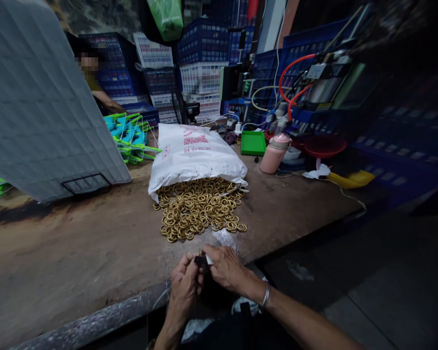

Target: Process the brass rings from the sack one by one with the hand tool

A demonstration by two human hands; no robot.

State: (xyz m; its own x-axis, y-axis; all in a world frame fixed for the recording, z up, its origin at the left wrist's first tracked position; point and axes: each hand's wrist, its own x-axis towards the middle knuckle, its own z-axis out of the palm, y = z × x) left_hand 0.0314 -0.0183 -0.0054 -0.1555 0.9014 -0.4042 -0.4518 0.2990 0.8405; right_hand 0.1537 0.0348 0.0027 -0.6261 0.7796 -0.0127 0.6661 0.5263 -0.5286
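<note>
My left hand (184, 279) and my right hand (224, 267) meet at the front edge of the table, both closed with fingertips pinched together. Between them shows a small black piece (200, 261), too small to name, with a sliver of brass colour, perhaps a ring, just above it. A small white piece (209, 260) sits against my right fingers. Just beyond my hands lies a heap of brass rings (200, 209), spilling from the mouth of a white woven sack (197, 150) with red print. Fingers partly hide what is held.
A pale padded panel (58, 97) stands at left, beside green and blue plastic frames (131, 138). A person's arm (109, 102) reaches behind it. At right are a pink bottle (273, 158), a green tray (253, 142), a yellow scoop (352, 180) and a machine with red hoses (321, 82).
</note>
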